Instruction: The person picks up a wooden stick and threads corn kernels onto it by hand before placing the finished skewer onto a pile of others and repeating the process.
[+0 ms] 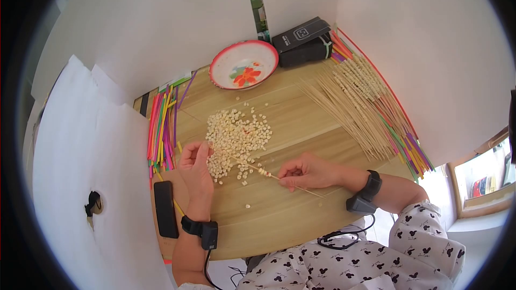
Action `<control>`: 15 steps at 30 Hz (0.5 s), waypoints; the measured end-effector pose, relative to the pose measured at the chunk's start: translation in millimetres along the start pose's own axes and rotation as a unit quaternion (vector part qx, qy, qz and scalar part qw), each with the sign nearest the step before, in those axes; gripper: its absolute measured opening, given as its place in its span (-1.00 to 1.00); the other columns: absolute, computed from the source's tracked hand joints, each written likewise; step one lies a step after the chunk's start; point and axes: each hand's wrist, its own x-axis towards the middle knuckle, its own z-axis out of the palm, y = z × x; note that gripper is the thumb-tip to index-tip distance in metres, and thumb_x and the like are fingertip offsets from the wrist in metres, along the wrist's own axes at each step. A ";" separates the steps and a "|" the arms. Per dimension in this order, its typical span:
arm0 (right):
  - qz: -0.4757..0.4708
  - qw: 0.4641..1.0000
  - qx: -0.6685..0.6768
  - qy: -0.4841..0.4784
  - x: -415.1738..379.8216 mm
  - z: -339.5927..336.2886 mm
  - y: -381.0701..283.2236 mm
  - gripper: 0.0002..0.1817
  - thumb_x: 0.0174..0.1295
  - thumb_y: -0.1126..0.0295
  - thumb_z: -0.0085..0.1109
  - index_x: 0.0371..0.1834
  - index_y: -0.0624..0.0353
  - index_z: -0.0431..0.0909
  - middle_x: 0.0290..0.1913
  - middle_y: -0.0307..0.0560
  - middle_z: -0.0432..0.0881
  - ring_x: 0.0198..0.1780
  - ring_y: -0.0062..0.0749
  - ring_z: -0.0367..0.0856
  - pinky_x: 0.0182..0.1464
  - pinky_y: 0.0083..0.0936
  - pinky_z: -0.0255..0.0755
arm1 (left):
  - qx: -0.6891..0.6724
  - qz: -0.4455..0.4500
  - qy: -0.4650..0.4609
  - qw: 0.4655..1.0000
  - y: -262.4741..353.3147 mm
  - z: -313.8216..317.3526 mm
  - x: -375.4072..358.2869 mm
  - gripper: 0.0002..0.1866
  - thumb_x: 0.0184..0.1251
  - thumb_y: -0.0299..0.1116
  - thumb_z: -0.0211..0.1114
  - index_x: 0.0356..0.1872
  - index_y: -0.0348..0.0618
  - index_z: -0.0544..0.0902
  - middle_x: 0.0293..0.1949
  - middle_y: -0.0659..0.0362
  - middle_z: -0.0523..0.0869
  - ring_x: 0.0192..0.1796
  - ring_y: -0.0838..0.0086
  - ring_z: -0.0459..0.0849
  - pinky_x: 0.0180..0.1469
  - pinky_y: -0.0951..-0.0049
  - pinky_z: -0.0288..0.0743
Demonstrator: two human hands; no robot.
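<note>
My right hand [307, 171] pinches a thin wooden skewer [309, 191] in its closed fingers. Several pale corn kernels are threaded on the skewer [263, 172], left of my fingers, and its far tip points into a loose pile of corn kernels [236, 135]. At the pile's left edge is my left hand [195, 165], with thumb and fingers drawn together; whatever is between them is too small or hidden to make out. A few stray kernels [248, 205] lie nearer my body.
Behind the pile stands a red-rimmed bowl [226, 64] beside a black box [303, 48]. Many skewers [349, 118], some with kernels, lie at the right. Coloured sticks [161, 129] and a black phone [165, 209] are at the left. White panels [161, 21] surround the table.
</note>
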 end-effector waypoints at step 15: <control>-0.063 0.998 -0.010 -0.023 1.4 -2.4 11.1 -0.80 0.40 0.30 0.12 -0.19 0.22 0.59 -0.48 -0.36 0.60 -0.48 -0.82 0.45 -0.48 -0.77 0.29 | -0.196 -0.181 -0.042 0.963 -6.4 -19.1 11.4 -0.89 0.35 -0.49 0.27 -0.15 -0.24 0.62 -0.31 0.13 0.67 -0.33 0.56 0.57 -0.23 0.58 0.48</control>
